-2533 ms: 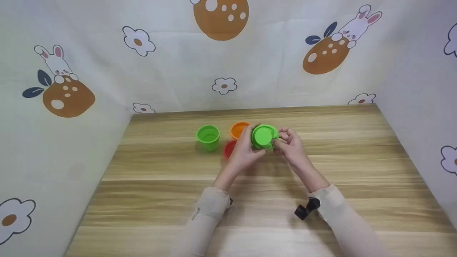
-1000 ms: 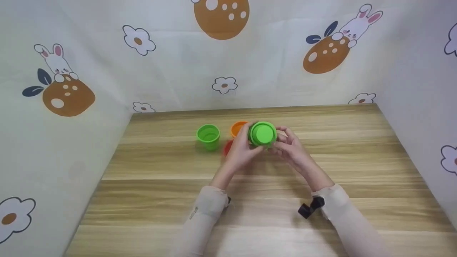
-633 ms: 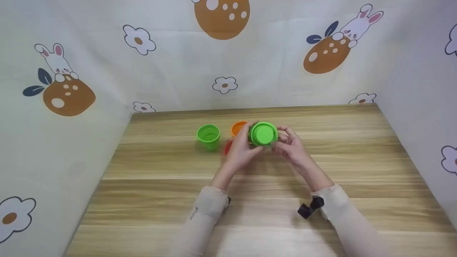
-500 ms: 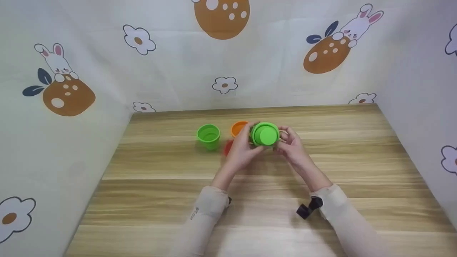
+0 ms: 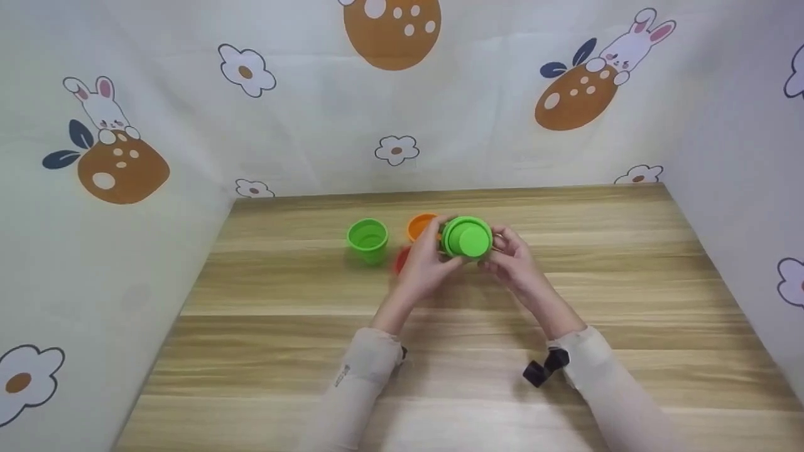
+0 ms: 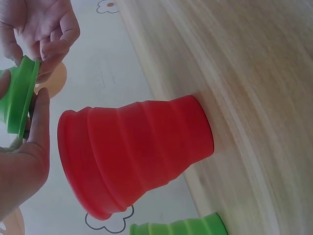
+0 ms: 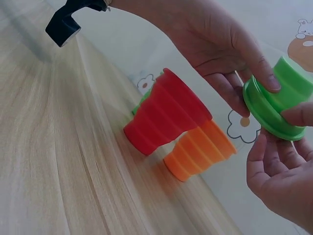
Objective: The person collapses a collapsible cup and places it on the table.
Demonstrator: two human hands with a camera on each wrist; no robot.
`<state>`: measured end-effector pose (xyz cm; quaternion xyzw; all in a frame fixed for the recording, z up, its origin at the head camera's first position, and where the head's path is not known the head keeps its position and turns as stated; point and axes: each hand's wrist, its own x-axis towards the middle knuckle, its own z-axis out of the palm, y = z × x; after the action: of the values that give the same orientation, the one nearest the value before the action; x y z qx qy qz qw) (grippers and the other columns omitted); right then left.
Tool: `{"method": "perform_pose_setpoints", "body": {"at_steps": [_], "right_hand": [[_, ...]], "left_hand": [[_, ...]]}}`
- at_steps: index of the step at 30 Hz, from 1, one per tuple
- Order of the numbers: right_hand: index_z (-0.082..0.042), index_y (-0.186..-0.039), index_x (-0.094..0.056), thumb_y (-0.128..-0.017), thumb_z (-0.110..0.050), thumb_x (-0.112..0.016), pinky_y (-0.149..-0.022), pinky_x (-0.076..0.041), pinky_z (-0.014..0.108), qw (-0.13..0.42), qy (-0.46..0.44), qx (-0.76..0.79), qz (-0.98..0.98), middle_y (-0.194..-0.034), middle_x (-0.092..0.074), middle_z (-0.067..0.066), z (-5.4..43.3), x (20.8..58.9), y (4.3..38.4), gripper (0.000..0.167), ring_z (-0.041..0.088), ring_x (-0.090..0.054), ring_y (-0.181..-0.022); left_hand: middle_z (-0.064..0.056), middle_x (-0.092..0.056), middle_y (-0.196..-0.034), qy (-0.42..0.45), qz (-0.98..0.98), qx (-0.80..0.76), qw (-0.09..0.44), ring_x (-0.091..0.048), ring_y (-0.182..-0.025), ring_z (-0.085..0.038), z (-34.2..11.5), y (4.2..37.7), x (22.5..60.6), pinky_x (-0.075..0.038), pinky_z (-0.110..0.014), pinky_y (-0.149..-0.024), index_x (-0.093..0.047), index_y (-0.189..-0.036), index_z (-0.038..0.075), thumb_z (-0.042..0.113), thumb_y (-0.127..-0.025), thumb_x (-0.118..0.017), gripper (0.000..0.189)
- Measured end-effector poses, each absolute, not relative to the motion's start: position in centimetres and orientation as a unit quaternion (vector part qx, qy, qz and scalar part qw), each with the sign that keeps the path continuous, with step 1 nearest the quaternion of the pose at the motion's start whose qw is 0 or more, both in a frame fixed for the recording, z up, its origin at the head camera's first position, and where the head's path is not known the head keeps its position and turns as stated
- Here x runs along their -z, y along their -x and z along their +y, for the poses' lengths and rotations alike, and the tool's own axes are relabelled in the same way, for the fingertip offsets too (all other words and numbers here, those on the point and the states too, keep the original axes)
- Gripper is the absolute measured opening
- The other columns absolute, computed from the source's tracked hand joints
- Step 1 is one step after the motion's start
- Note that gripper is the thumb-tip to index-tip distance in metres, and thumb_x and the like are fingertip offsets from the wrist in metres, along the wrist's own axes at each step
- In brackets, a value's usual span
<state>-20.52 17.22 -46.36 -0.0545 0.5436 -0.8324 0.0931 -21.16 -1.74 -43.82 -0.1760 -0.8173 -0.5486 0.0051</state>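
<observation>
A green collapsible cup [image 5: 472, 240], partly folded, is held in the air with its base toward the head camera. My left hand [image 5: 428, 257] grips its rim from the left, thumb in front and fingers behind. From the other side my right hand [image 5: 514, 260] pinches the cup, its thumb on the green wall in the right wrist view. Below the left hand stands a red cup [image 6: 137, 152], largely covered by that hand in the head view. Behind it is an orange cup [image 7: 198, 152], also partly hidden.
A second green cup [image 5: 367, 238] stands upright and extended to the left of the red and orange ones. The wooden tabletop [image 5: 282, 351] ends at a patterned cloth wall [image 5: 314, 125] at the back and sides. A black camera mount [image 5: 545, 367] juts from my right wrist.
The held cup was flatter, with a ring standing loose at its right; now its base section sticks out further. Both hands stay in nearly the same place; the standing cups have not moved.
</observation>
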Motion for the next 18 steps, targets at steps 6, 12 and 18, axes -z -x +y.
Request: {"method": "perform_pose_setpoints", "body": {"at_steps": [6, 12, 18], "right_hand": [[-0.018, -0.112, -0.055, -0.098, -0.007, -0.048, -0.084, -0.053, 0.028, 0.120, 0.072, 0.831, 0.538, -0.106, -0.068, -0.007, 17.68, 46.22, 20.43, 0.018, 0.009, -0.065, -0.091], [-0.017, -0.114, -0.054, -0.100, -0.006, -0.047, -0.089, -0.056, 0.031, 0.118, 0.067, 0.829, 0.542, -0.105, -0.069, -0.005, 17.64, 46.28, 20.44, 0.018, 0.010, -0.068, -0.092], [-0.016, -0.111, -0.054, -0.099, -0.001, -0.046, -0.092, -0.058, 0.033, 0.105, 0.060, 0.836, 0.536, -0.105, -0.069, -0.005, 17.44, 46.32, 20.49, 0.020, 0.010, -0.066, -0.096]], "left_hand": [[-0.009, -0.056, -0.137, 0.171, -0.812, 0.558, -0.004, -0.058, -0.116, -0.023, -1.99, 21.20, 43.89, -0.057, -0.032, -0.091, -0.043, -0.143, 0.010, 0.008, -0.084, -0.078, 0.069], [-0.007, -0.056, -0.138, 0.166, -0.820, 0.548, -0.001, -0.063, -0.106, -0.021, -2.18, 21.17, 43.96, -0.058, -0.029, -0.086, -0.044, -0.143, 0.012, 0.011, -0.084, -0.079, 0.069], [-0.007, -0.057, -0.137, 0.159, -0.825, 0.542, 0.001, -0.067, -0.104, -0.022, -2.29, 21.09, 43.90, -0.058, -0.029, -0.086, -0.044, -0.143, 0.011, 0.013, -0.083, -0.080, 0.070]]}}
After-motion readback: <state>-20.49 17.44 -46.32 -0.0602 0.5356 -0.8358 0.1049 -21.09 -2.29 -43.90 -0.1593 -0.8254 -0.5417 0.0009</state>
